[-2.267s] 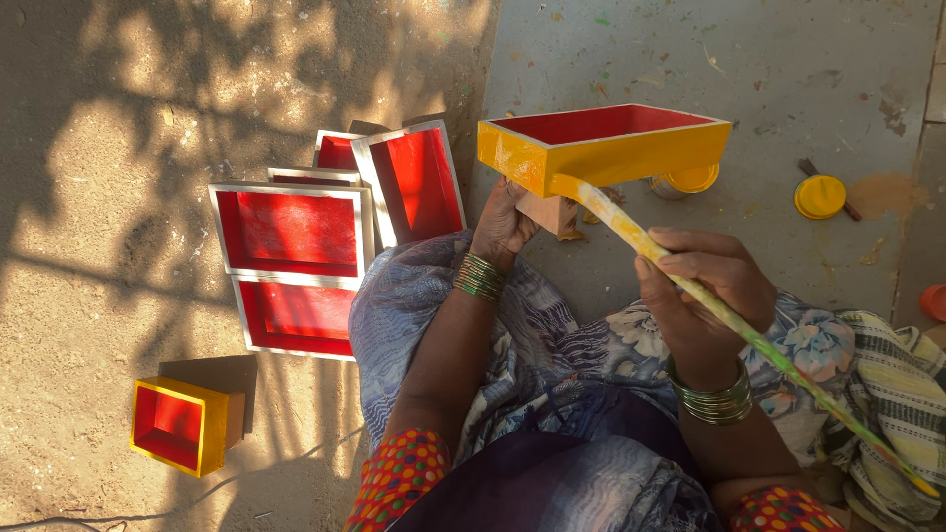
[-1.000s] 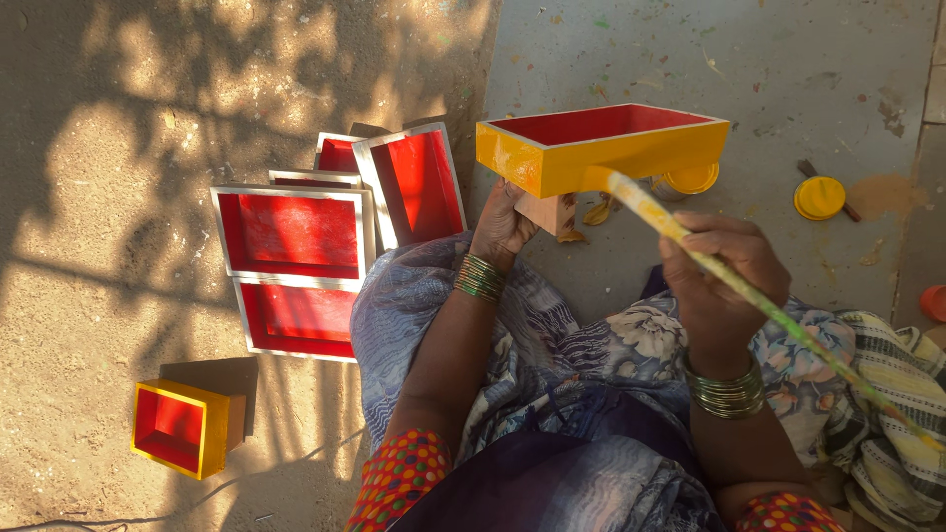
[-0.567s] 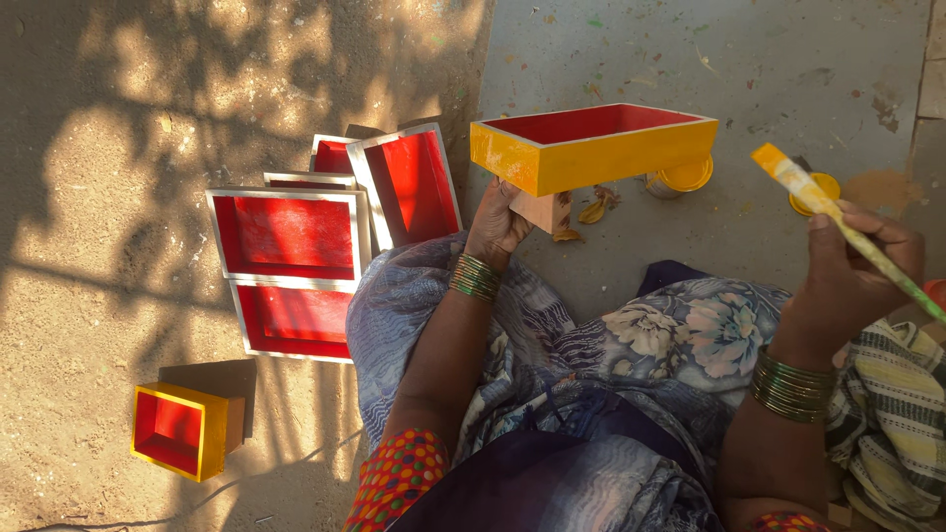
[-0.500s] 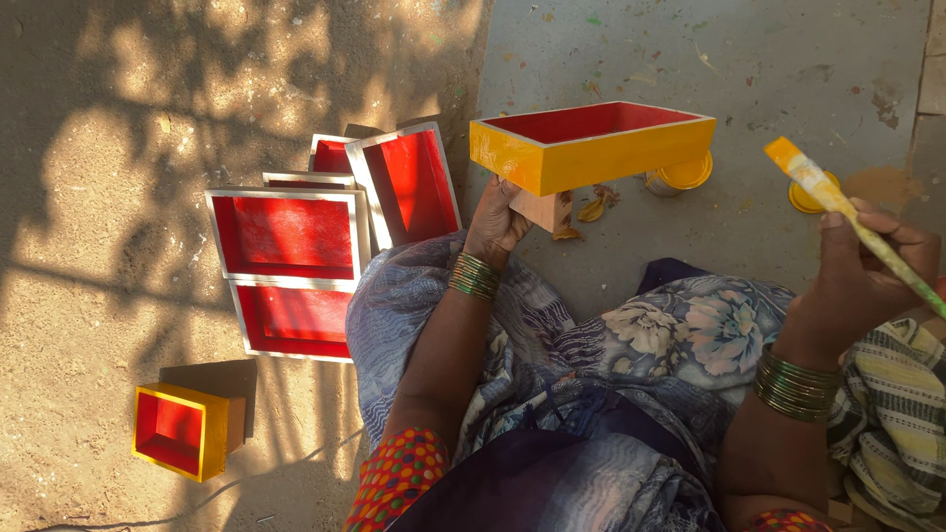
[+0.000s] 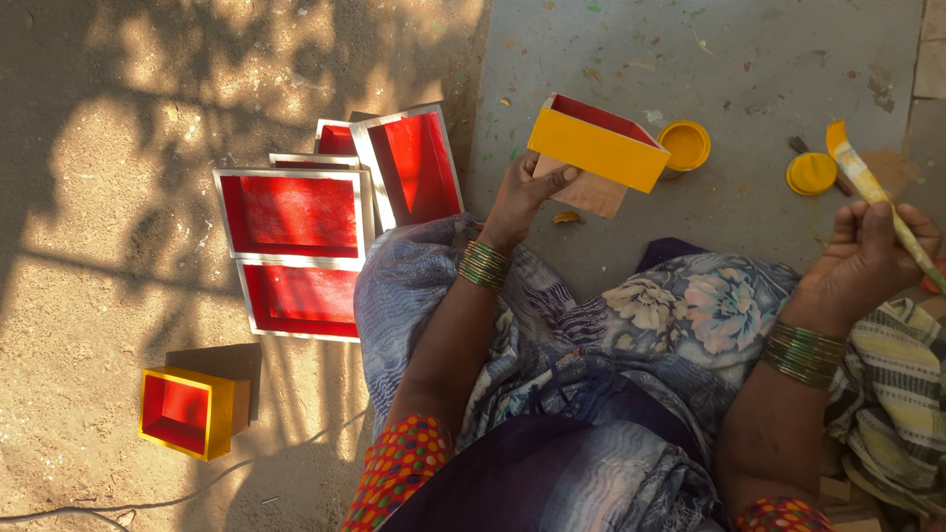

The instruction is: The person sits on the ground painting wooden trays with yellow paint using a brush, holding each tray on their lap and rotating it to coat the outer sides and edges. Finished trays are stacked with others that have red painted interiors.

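Yellow box [image 5: 596, 148] atop left hand [image 5: 527, 192]

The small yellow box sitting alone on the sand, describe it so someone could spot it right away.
Start at the stack of red trays with pale rims on the sandy ground, then look below them toward the lower left corner. The small yellow box sits alone there: yellow outside, red inside, while the trays have pale rims.

A yellow-sided wooden box with red inside [image 5: 596, 148]; at nine o'clock, white-rimmed red trays [image 5: 296, 212]; blue floral-print cloth [image 5: 690, 305]; green bangles [image 5: 485, 266].
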